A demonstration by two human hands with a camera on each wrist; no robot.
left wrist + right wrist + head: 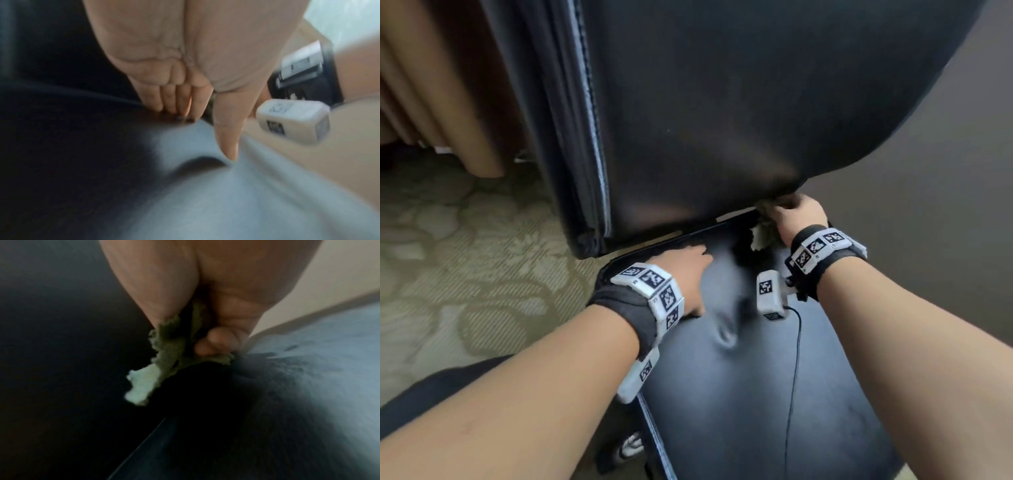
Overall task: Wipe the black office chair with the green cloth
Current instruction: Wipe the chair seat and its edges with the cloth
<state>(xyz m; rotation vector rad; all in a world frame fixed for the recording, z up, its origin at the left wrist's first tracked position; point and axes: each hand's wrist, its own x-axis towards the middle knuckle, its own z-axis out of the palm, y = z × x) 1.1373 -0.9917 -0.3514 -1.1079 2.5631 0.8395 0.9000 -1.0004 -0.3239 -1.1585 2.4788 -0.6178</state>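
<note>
The black office chair fills the head view, its backrest upright and its seat below. My right hand grips the bunched green cloth at the crease where backrest meets seat, on the right side. In the right wrist view the green cloth sticks out between my curled fingers, a pale corner hanging down. My left hand lies flat on the rear of the seat, fingers straight and pressing the cushion. In the left wrist view its fingertips reach into the crease and the thumb points down on the seat.
A patterned beige carpet lies to the left, with a tan curtain behind it. A plain wall stands to the right of the chair. A thin black cable hangs from my right wrist over the seat. A shoe shows beside the seat edge.
</note>
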